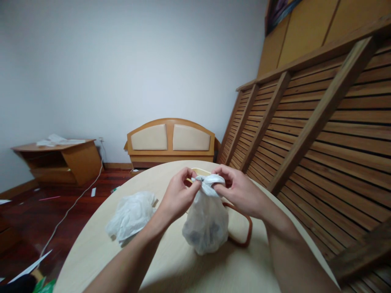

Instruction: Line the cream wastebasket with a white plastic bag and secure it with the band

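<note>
A white, see-through plastic bag [206, 228] with dark contents hangs or rests at the middle of the round table [171, 268]; whether it touches the top is unclear. Its neck is twisted and bunched between my hands. My left hand [182, 191] pinches the neck from the left with thumb and forefinger. From the right, my right hand [236, 189] grips a folded loop of the same neck. What the bag contains cannot be made out. Behind it lies a brown-rimmed object [249, 228], partly hidden, and a pale yellow-rimmed thing [200, 171] shows between my hands.
A crumpled white plastic bag [132, 213] lies on the table's left side. Beyond stand a headboard [171, 140] and a low wooden cabinet [61, 158]. Slatted wooden panels [305, 134] lean along the right. A white cable [73, 203] crosses the floor.
</note>
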### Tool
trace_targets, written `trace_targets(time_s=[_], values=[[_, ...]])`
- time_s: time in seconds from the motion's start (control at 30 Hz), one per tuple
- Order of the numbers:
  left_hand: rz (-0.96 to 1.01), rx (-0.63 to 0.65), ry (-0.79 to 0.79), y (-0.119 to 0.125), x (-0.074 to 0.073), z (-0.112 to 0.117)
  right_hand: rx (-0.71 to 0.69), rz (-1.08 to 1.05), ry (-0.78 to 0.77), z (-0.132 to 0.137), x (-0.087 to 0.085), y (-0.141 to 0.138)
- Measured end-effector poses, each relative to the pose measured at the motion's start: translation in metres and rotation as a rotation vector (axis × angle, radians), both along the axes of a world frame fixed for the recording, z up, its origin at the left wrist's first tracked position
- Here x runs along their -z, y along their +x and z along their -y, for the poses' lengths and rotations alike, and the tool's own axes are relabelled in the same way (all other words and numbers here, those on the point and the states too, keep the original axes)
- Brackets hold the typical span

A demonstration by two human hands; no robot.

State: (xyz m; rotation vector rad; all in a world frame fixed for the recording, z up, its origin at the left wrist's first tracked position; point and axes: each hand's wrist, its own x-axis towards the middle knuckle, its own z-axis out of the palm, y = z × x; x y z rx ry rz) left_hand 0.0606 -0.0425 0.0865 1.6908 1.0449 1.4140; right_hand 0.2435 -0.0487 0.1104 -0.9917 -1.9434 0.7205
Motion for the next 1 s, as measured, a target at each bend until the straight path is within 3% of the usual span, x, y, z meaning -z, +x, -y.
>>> trace_targets(time_s=[0.13, 0.3, 0.43, 0.5, 0.63, 0.8, 0.9, 1.0], values=[[0.001, 0.009, 0.050, 0.000, 0.001, 0.002, 0.158, -0.056, -0.027, -0.003, -0.002, 0.001], [0.014, 0.146, 0.080, -0.001, -0.001, 0.006, -0.006, -0.310, -0.157, -0.003, -0.005, 0.002], [0.008, 0.284, 0.069, 0.001, 0.002, 0.002, -0.094, -0.377, -0.195, -0.002, -0.006, 0.001], [0.040, 0.277, 0.062, 0.001, 0.004, -0.003, -0.107, -0.387, -0.176, -0.003, -0.005, 0.002], [0.193, 0.190, 0.050, -0.001, 0.003, -0.009, -0.098, -0.276, -0.109, -0.003, 0.000, 0.005], [0.448, 0.286, -0.030, -0.004, -0.008, -0.001, -0.258, 0.021, -0.220, -0.001, 0.006, 0.006], [0.489, 0.278, -0.019, -0.004, -0.013, 0.002, -0.370, 0.047, -0.295, -0.002, 0.010, 0.002], [0.481, 0.260, 0.023, -0.004, -0.011, -0.001, -0.356, 0.031, -0.323, -0.004, 0.011, -0.001]])
